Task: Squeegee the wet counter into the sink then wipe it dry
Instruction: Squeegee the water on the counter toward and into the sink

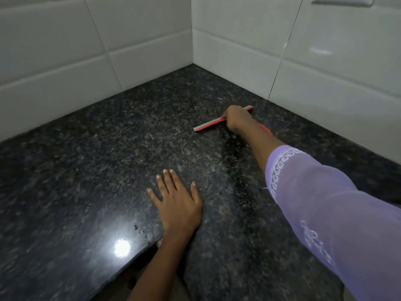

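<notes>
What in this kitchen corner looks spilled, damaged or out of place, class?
Only a few water droplets stand out, scattered on the dark speckled granite counter near its front edge, beside the left hand pressed flat there. The right hand grips the red squeegee with a grey blade near the white tiled wall. Nothing looks damaged.

Single head view, looking forward and down, close over counter (130, 148) corner against tiled walls (325, 61).

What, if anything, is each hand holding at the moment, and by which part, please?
The right hand grips the red squeegee with a grey blade near the head's middle. The left hand holds nothing, lying flat on the black granite counter.
</notes>
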